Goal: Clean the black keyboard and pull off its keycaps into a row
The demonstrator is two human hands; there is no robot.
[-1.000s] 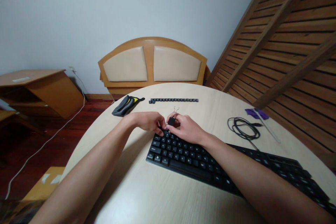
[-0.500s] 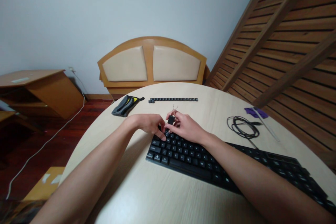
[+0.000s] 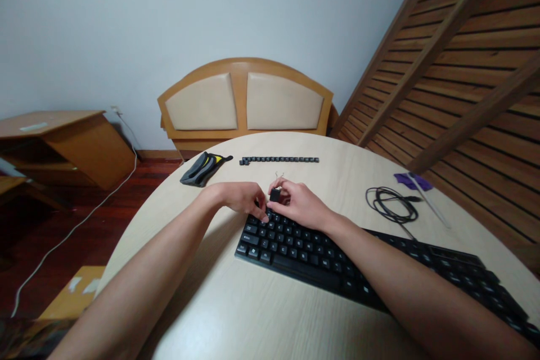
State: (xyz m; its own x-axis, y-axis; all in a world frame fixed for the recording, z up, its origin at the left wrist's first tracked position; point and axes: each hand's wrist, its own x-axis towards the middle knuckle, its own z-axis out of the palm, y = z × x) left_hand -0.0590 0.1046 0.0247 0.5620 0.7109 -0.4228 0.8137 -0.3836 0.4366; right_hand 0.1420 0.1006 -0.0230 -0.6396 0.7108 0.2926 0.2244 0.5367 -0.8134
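A black keyboard [image 3: 304, 259] lies at a slant on the round table, with my right forearm crossing over it. My right hand [image 3: 295, 198] holds a small black keycap puller [image 3: 274, 195] above the top key rows. Its thin wire ends stick out past the fingers, pointing away from me. At the keyboard's upper left corner is my left hand [image 3: 248, 200], thumb and fingers curled in a pinch over the keys. What lies between those fingertips is hidden. Beyond both hands, several loose black keycaps [image 3: 280, 160] stand in a row, with a few more at its left end.
A grey and black pouch [image 3: 201, 170] with yellow lies at the far left of the table [image 3: 236, 315]. Right of the keyboard are a coiled black cable [image 3: 392, 205], a purple cloth [image 3: 413, 181] and a thin pale rod [image 3: 430, 201]. A wooden headboard [image 3: 242, 98] stands behind.
My left thumb has shifted slightly in toward the top key row. In my right hand the keycap puller has turned a little, its wire ends moving slightly left. The keyboard stays in place.
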